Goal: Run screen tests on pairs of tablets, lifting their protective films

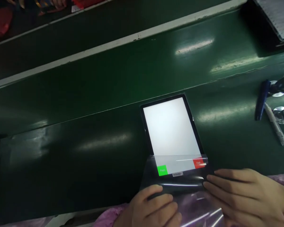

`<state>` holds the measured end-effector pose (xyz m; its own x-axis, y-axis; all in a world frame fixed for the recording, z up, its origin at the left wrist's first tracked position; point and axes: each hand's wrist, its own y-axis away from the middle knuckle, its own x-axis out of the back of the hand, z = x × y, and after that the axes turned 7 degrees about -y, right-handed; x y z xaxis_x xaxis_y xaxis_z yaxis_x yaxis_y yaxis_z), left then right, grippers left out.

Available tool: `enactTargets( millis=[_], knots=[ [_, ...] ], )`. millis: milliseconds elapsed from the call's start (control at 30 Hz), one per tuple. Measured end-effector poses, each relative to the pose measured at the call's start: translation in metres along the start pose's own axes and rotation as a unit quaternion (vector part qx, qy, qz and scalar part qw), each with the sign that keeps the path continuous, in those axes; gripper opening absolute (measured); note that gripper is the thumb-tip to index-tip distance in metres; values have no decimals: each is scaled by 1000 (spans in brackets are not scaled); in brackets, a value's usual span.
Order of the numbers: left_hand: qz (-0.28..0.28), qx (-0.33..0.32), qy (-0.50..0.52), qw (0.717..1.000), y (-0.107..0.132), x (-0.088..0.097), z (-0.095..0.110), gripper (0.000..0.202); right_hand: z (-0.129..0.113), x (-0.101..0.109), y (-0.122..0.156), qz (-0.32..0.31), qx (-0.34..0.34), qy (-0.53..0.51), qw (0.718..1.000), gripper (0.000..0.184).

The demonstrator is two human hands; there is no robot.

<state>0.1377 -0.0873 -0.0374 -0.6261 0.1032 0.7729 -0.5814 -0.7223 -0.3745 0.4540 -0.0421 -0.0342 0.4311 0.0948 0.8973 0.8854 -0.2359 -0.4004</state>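
Note:
A tablet point(171, 130) with a lit white screen lies on the dark green belt point(85, 126); a green button and a red button show at the screen's near edge. A clear plastic sleeve point(180, 181) covers the tablet's near end. My left hand point(151, 208) has its fingers curled on the sleeve's near left part. My right hand point(243, 195) rests with fingers together, its fingertips touching the sleeve's right corner beside the tablet.
A blue-handled tool and a grey pen point(275, 124) lie on the belt at the right, next to shiny round objects point(282, 113). A white strip point(123, 41) borders the belt's far side. A dark tray point(276, 19) sits at the top right.

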Motion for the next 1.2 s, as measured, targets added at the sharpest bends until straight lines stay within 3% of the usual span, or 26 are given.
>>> enactTargets(
  millis=[33, 133, 200, 300, 400, 467, 567, 667, 767, 900, 1033, 1200],
  knots=[
    [-7, -7, -1, 1000, -2, 3, -3, 18, 6, 0, -2, 4, 22, 4, 1000, 38],
    [-13, -56, -9, 998, -13, 8, -22, 21, 26, -5, -7, 43, -53, -11, 998, 30],
    [-20, -55, -45, 997, -29, 6, -43, 24, 47, -12, -9, 48, -112, 19, 992, 26],
    [-39, 58, -100, 993, -65, 0, -82, 36, 90, -24, -13, 48, -264, 61, 961, 35],
    [-2, 207, -3, 978, -102, -7, -124, 38, 122, -28, -24, 87, -420, 67, 901, 39],
    [81, 289, 136, 944, -117, -10, -146, 35, 118, -26, -36, 112, -422, 74, 897, 36],
    [195, 351, 270, 875, -124, -16, -165, 33, 73, -28, -55, 99, -272, 33, 957, 29],
    [263, 359, 320, 836, -118, -23, -167, 37, 21, -40, -68, 42, -161, -22, 986, 32],
    [304, 368, 371, 797, -111, -29, -162, 34, -4, -45, -69, 42, -159, -7, 986, 37],
    [329, 381, 415, 758, -107, -36, -150, 31, 6, -26, -56, 115, -204, -17, 972, 33],
    [355, 377, 455, 724, -106, -46, -133, 28, 22, -20, -46, 89, -231, 33, 968, 25],
    [369, 365, 440, 733, -99, -61, -109, 37, 26, -34, -45, 82, -249, 38, 964, 30]
  ],
)
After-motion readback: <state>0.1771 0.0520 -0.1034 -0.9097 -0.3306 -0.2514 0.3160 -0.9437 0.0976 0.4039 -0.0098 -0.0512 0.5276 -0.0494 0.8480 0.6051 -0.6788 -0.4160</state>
